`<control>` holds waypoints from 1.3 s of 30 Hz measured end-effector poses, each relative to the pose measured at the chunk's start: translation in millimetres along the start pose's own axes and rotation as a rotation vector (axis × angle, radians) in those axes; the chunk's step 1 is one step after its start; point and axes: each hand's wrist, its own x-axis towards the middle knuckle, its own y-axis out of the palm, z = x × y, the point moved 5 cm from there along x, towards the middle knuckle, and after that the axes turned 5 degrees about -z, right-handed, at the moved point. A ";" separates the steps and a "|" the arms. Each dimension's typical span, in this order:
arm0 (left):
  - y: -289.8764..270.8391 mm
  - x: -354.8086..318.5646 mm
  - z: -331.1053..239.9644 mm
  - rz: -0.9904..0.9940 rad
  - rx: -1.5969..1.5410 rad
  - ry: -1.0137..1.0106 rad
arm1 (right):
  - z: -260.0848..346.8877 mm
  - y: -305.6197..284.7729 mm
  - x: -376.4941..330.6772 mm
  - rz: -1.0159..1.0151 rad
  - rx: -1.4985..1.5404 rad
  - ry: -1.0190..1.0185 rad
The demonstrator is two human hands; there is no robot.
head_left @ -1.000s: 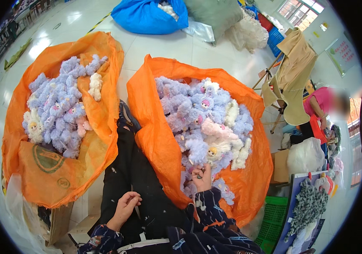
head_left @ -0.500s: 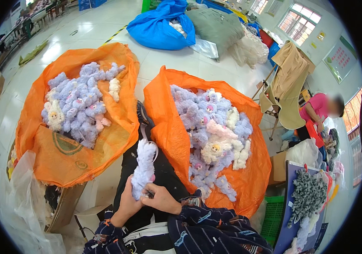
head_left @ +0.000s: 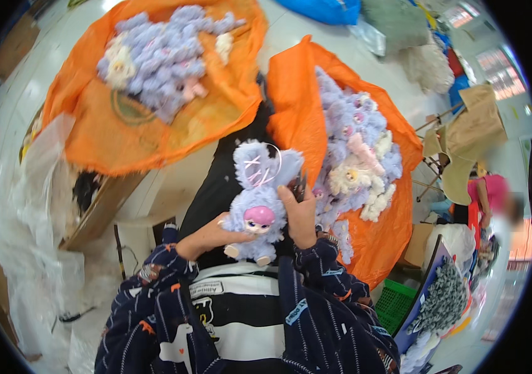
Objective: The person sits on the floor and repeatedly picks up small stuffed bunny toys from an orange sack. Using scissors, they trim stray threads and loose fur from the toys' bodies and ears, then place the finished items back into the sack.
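Head view: you have a lilac plush toy (head_left: 255, 209) upright over your lap, face turned up toward the camera, feet close to your striped shirt (head_left: 241, 288). Your left hand (head_left: 211, 235) grips its lower body from the left, fingers closed on the fur, fingertips lying just under the pink-and-white face (head_left: 258, 218). Your right hand (head_left: 301, 219) is at the toy's other side, thumb raised against the fur below the ear, fingers curled around a dark tool (head_left: 301, 185); it may be small snips, but it's blurred, so can't tell whether its blades are open. Pink ribbon (head_left: 255, 171) criss-crosses one ear, and a thin loop (head_left: 279, 163) arcs between the ears.

Two orange sacks lie spread beyond your lap. Left sack (head_left: 147, 153) bears a heap of mostly lilac plush (head_left: 166, 59), with white and pink pieces among it. Right sack (head_left: 292, 78) holds a similar heap (head_left: 341, 118), with a white toy (head_left: 348, 177) on top. Clear plastic (head_left: 48, 212) hangs on your left. Green crate (head_left: 392, 305) sits at lower right, beside a board with dark grey fluffy material (head_left: 443, 293). Person in a pink top (head_left: 497, 190) is farther right.
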 end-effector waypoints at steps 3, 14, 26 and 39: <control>-1.7 -5.3 3.6 0.062 0.112 -0.024 | -7.9 6.2 -2.1 0.011 0.112 0.039; 0.7 3.1 25.4 -0.039 -0.121 -0.065 | -11.7 -3.2 -1.7 -0.188 0.180 0.031; -10.0 17.4 43.9 0.012 0.253 0.027 | 47.3 26.0 15.0 0.317 -0.434 -0.288; -14.8 20.7 46.4 -0.031 0.306 -0.023 | 43.0 31.5 7.1 0.085 -0.414 -0.710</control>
